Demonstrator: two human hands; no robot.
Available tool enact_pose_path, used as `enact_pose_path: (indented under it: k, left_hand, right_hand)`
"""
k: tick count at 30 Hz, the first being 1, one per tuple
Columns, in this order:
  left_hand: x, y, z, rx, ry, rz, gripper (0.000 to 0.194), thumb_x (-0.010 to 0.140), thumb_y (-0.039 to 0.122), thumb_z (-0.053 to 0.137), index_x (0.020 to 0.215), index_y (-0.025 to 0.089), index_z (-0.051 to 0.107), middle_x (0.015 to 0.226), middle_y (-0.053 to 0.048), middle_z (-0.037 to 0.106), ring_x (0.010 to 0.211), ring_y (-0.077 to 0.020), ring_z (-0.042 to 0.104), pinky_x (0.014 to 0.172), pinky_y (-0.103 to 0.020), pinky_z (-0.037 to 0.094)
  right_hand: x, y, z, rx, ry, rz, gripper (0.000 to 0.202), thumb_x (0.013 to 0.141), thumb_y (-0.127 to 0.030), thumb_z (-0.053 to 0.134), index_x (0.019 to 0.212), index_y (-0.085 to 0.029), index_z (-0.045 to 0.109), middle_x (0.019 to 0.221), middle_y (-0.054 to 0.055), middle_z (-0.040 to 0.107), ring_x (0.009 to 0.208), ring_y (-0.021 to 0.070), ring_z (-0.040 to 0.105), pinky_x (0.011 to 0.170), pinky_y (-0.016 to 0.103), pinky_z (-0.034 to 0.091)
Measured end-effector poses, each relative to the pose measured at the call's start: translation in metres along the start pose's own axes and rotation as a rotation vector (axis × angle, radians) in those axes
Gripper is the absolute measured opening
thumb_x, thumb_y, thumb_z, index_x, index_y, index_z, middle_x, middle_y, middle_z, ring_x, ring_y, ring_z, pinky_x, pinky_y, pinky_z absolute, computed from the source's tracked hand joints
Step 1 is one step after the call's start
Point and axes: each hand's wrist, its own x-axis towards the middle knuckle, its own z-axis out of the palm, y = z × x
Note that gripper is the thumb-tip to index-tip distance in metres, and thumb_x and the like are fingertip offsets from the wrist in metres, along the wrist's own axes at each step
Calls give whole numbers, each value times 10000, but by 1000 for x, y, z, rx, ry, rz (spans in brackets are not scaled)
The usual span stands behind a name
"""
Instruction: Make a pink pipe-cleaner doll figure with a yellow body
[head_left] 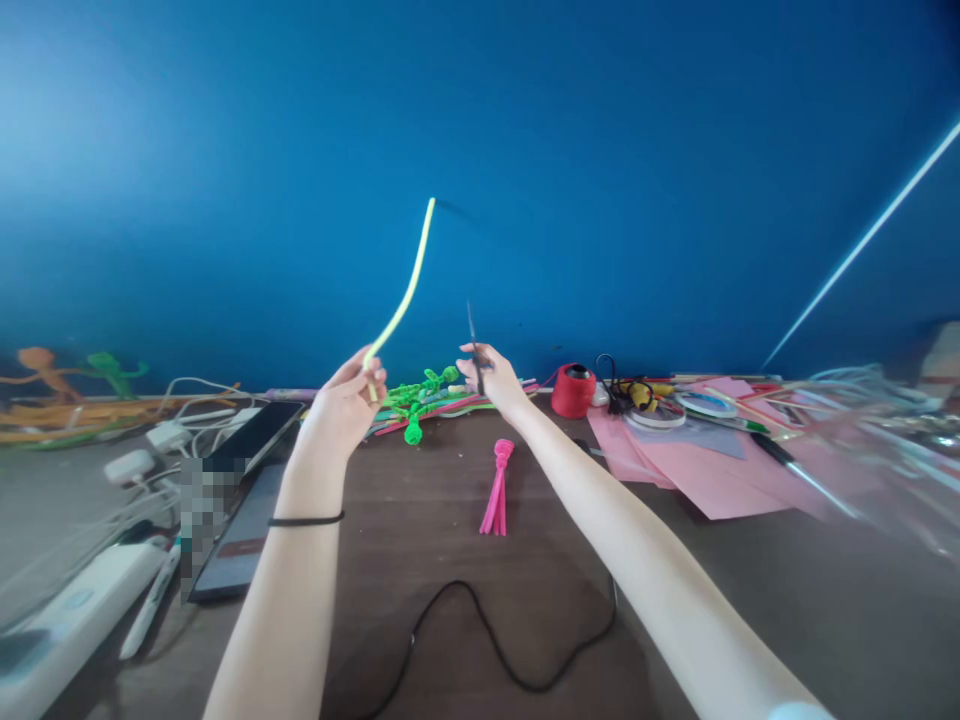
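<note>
Yellow stem (411, 290) rose from the left hand (349, 395), left of the frame's centre, its lower part sloping up to the right and its upper part bending closer to upright. The left hand held it pinched near its lower end, a short bit poking out below the fingers and nearly all its length free above, seen against the blue wall (600, 150).

The scissors (472, 322) were in the right hand (495, 375), near the middle of the frame, the fingers closed about the handles; whether the blades were parted, I could not tell. They pointed up with a slight lean to the left, just right of the stem and apart from it, an open gap between. The stem's free tip stood higher in the frame than the scissors' tip, and the two long axes did not cross. Of the two hands, the left was the nearer to the stem, being on it. Lower down, between the forearms, a pink figure (498, 490) lay on the bench (409, 530)
</note>
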Motion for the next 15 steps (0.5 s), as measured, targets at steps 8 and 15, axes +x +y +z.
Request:
enact_pose_path:
  k: [8,15]
  left_hand:
    - [-25,-46,38,601,-608,-294,339,610,48,530,925,127,626,673,-38,639,646,-144,597,510,-218,366]
    - [-44,-71,50,775,-994,-414,321,653,70,453,923,151,605,712,-27,652,690,-129,598,610,-233,396]
  right_hand:
    - [-58,20,-38,705,-79,33,457,710,-499,556,1017,-160,536,696,3,554,629,144,597,515,252,503]
    - [-74,24,-53,667,60,25,327,630,-398,654,825,-152,563,600,-24,535,519,133,587,411,215,464]
